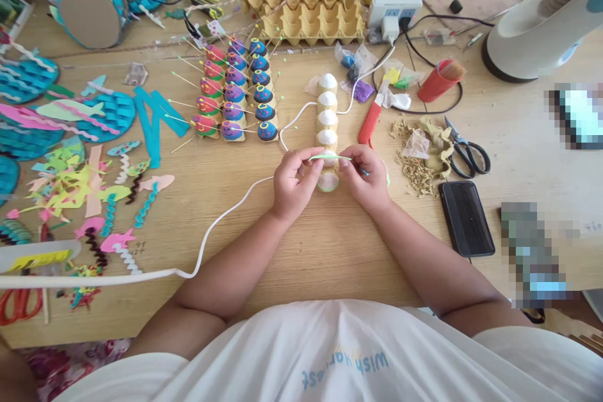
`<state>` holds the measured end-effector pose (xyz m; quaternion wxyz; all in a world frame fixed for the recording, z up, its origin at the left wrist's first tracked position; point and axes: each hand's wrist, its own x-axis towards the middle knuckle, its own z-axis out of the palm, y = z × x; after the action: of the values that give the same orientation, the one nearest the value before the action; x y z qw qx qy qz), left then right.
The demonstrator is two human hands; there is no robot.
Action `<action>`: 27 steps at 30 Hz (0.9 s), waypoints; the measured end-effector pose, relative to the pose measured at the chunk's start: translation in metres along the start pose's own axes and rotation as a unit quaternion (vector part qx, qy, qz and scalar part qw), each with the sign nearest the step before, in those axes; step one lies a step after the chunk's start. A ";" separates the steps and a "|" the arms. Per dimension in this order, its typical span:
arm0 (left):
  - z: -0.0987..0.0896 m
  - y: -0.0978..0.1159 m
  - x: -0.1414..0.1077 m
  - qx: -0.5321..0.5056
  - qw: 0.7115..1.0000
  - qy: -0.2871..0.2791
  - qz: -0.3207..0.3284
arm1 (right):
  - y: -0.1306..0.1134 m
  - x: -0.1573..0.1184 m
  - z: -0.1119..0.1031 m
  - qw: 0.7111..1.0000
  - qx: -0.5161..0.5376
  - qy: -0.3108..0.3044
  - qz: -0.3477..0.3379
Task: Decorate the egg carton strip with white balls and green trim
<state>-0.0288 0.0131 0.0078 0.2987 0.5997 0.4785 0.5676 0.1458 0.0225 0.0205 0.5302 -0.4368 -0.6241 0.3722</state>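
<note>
A thin light-green strand, probably soft clay, stretches level between my two hands (pixel 326 157). My left hand (pixel 294 183) pinches one end between thumb and fingers. The other end is pinched in my right hand (pixel 366 174). Directly beneath lies a strip of egg carton (pixel 326 118) with several bumps capped in white, its near bumps partly behind the strand and fingers. A green line edges the nearest cap (pixel 328 182). By my right fingers, a small blue bit and a pale green edge show, too hidden to name.
Painted carton strips with pins (pixel 233 93) stand left of centre. A white cable (pixel 221 217) crosses the table. On the right are a red-handled tool (pixel 370 120), black scissors (pixel 466 154), a phone (pixel 466 218) and wood shavings (pixel 417 169). Paper fish (pixel 117 240) lie left.
</note>
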 end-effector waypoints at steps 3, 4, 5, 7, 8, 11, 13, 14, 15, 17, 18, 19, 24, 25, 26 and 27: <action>0.001 0.000 0.000 0.007 1.000 -0.009 0.002 | 0.001 0.000 0.000 1.000 0.002 0.004 0.001; 0.001 0.001 0.000 0.006 1.000 -0.010 0.006 | 0.000 0.000 -0.001 1.000 0.001 0.003 0.001; 0.001 0.002 0.000 0.005 1.000 -0.011 0.010 | -0.001 0.000 -0.001 1.000 -0.002 0.000 0.000; 0.000 0.004 0.001 0.006 1.000 -0.011 0.015 | -0.004 0.000 -0.002 1.000 -0.011 -0.002 -0.001; 0.000 0.006 0.001 0.009 1.000 -0.011 0.015 | -0.005 0.000 -0.003 1.000 -0.017 -0.003 -0.001; -0.002 0.009 0.002 0.021 1.000 -0.016 0.015 | -0.006 0.001 -0.005 0.999 -0.032 -0.009 -0.009; -0.004 0.012 0.004 0.028 0.999 -0.022 0.021 | -0.006 0.002 -0.005 0.999 -0.036 -0.017 -0.017; -0.004 0.013 0.004 0.030 0.999 -0.025 0.026 | -0.006 0.002 -0.006 0.999 -0.037 -0.019 -0.019; -0.005 0.014 0.005 0.029 0.999 -0.028 0.032 | -0.006 0.002 -0.006 0.999 -0.037 -0.020 -0.019; -0.006 0.015 0.005 0.025 0.998 -0.036 0.046 | -0.007 0.002 -0.006 0.999 -0.036 -0.018 -0.021; -0.006 0.015 0.006 0.024 0.998 -0.039 0.051 | -0.007 0.002 -0.006 0.999 -0.036 -0.018 -0.022; -0.006 0.015 0.005 0.025 0.997 -0.041 0.052 | -0.007 0.002 -0.006 0.999 -0.037 -0.017 -0.022; -0.004 0.012 0.002 0.027 0.999 -0.037 0.026 | -0.006 0.001 -0.004 0.999 -0.034 -0.003 0.006; -0.003 0.011 0.002 0.023 0.999 -0.034 0.022 | -0.005 0.000 -0.004 1.000 -0.025 0.002 0.011; -0.003 0.011 0.001 0.020 0.999 -0.031 0.020 | -0.004 0.000 -0.003 1.000 -0.015 0.004 0.014; -0.003 0.010 0.001 0.018 0.999 -0.029 0.017 | -0.004 0.000 -0.003 1.000 -0.005 0.005 0.015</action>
<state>-0.0291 0.0098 0.0174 0.2917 0.6291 0.4691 0.5468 0.1479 0.0213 0.0243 0.5258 -0.4508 -0.6163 0.3749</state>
